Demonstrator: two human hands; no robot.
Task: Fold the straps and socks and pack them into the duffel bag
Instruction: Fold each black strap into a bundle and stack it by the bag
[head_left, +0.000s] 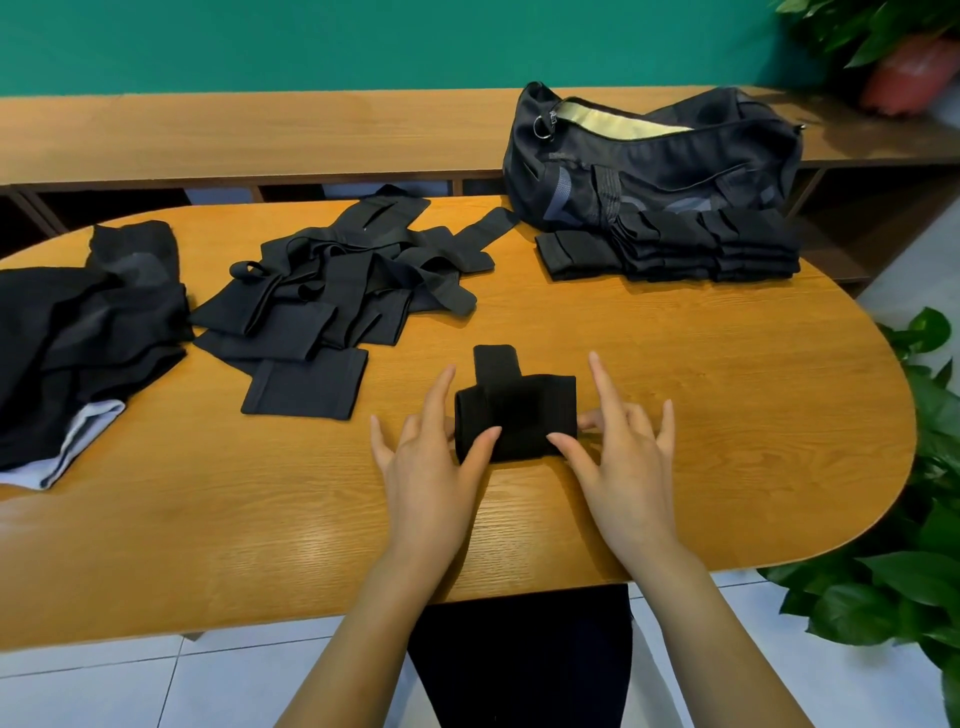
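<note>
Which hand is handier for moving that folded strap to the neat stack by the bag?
Likely the right. The right hand touches the folded strap on the side nearer the folded stack and duffel bag at far right; the left hand would have to reach across.

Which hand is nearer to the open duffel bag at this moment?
Right. The right hand touches the right end of the folded strap, in front of the duffel bag; the left hand touches its left end, farther to the left.
</note>
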